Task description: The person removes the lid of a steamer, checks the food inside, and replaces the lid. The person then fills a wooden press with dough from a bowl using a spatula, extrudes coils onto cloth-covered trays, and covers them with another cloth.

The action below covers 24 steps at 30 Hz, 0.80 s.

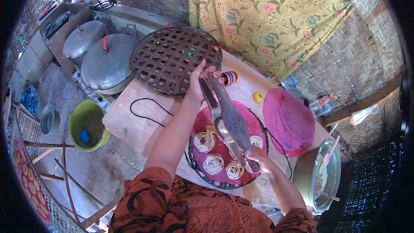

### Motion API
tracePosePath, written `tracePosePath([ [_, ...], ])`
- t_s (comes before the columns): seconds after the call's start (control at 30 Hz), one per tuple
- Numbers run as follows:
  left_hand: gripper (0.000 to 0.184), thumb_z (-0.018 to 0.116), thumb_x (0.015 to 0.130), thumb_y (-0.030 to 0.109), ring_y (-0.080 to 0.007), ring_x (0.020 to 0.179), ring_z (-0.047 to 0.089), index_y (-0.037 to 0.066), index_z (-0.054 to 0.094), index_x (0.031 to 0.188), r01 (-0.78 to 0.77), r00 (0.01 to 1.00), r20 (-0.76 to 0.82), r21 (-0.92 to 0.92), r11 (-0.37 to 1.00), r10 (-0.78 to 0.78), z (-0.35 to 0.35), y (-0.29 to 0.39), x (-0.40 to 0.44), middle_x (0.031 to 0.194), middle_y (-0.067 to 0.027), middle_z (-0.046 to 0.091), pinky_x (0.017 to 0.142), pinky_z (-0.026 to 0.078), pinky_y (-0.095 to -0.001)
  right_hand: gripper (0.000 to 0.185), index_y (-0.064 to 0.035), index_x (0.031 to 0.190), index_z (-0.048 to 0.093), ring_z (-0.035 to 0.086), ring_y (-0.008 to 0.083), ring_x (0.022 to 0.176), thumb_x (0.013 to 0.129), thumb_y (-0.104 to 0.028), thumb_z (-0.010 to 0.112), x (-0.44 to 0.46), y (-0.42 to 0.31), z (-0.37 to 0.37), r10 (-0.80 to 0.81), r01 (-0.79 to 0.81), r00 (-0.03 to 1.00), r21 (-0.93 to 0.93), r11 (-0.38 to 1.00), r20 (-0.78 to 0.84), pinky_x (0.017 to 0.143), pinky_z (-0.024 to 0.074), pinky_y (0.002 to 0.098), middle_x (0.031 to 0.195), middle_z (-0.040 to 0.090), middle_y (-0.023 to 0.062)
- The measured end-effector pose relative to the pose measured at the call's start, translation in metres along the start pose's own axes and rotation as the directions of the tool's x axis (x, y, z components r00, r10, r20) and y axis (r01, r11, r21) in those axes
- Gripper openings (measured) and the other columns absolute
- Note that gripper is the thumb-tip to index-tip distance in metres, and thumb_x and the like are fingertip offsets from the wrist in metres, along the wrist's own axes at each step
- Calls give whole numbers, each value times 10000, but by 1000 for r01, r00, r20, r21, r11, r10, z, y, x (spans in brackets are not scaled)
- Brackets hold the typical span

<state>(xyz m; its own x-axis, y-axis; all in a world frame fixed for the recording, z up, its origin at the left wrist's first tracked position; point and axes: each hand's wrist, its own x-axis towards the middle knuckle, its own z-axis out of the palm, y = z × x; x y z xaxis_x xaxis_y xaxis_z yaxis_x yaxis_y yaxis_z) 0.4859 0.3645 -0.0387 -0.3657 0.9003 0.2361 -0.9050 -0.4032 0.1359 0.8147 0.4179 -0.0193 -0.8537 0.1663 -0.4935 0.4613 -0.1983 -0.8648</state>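
A long dark wooden press with two bars and a metal part in its middle slants over the round pink tray. My left hand is wrapped round its upper end. Its lower end is in my right hand. Below the press, coils of pale noodle strands lie on the pink tray, which has a dark rim. The press hides part of the tray and some of the coils.
A dark woven lattice tray lies behind my left hand. Pink stacked cloths and a yellow round object are on the table. A large tub stands right, a green bucket and lidded pots left.
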Motion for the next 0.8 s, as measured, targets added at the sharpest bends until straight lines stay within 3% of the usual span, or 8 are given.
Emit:
tracePosePath([
  [0.13, 435, 449, 886, 558, -238, 706, 563, 163, 518, 720, -28, 995, -90, 115, 993, 39, 57, -5, 3, 685, -21, 559, 691, 465, -393, 662, 32, 1253, 447, 586, 233, 996, 864, -499, 516, -24, -42, -7, 39, -52, 996, 165, 985, 79, 876, 462, 374, 1106, 590, 161],
  [0.2, 455, 448, 875, 581, -241, 716, 569, 155, 529, 737, -27, 997, -65, 52, 998, 30, 27, -19, 17, 703, -31, 571, 717, 473, -404, 697, 29, 1267, 440, 580, 248, 1014, 874, -545, 474, -34, -53, -17, 127, -136, 990, 141, 981, 67, 906, 438, 387, 1116, 588, 170],
  [0.3, 469, 448, 870, 585, -235, 707, 565, 143, 567, 774, -69, 989, -138, -89, 994, 57, -9, -48, 24, 707, -40, 570, 683, 475, -395, 663, 17, 1194, 513, 622, 200, 853, 873, -562, 475, -38, -55, -36, 289, -284, 954, 72, 956, -72, 730, 505, 324, 984, 633, 137],
  [0.4, 561, 391, 851, 655, -232, 733, 558, 128, 570, 786, -122, 987, -127, -182, 976, 100, -25, -57, 37, 749, -66, 575, 557, 473, -317, 611, 6, 1203, 491, 630, 252, 871, 882, -513, 482, -34, -68, -39, 253, -283, 942, -119, 952, -220, 755, 499, 385, 953, 621, 138],
  [0.43, 546, 405, 854, 641, -241, 710, 549, 119, 548, 783, -97, 995, -51, -203, 974, 89, -25, -50, 40, 724, -63, 563, 641, 470, -356, 527, -8, 1066, 546, 615, 195, 805, 871, -496, 525, -31, -72, -34, 179, -199, 966, -95, 975, -184, 700, 488, 346, 858, 605, 80],
  [0.57, 440, 404, 893, 568, -205, 669, 540, 170, 530, 751, -130, 984, -132, -64, 990, 120, 17, -32, 34, 675, -11, 537, 638, 456, -358, 478, -15, 983, 584, 544, 131, 665, 860, -476, 563, -29, -65, -34, 114, -155, 966, -168, 974, -231, 617, 452, 290, 785, 588, 43],
  [0.73, 450, 387, 896, 575, -208, 692, 540, 178, 529, 740, -94, 996, -26, -168, 981, 91, 8, -47, 29, 673, -1, 537, 665, 453, -386, 495, 7, 963, 603, 586, 157, 628, 871, -475, 539, -51, -74, -38, 120, -156, 975, -189, 970, -188, 550, 455, 288, 817, 630, 94],
  [0.8, 537, 382, 881, 610, -249, 705, 515, 117, 550, 750, -142, 990, -45, -220, 965, 135, 2, -53, 37, 697, -65, 550, 704, 443, -366, 464, -29, 816, 622, 511, 93, 549, 876, -482, 541, -55, -89, -40, 83, -153, 970, -303, 941, -230, 484, 386, 254, 635, 560, 16],
])
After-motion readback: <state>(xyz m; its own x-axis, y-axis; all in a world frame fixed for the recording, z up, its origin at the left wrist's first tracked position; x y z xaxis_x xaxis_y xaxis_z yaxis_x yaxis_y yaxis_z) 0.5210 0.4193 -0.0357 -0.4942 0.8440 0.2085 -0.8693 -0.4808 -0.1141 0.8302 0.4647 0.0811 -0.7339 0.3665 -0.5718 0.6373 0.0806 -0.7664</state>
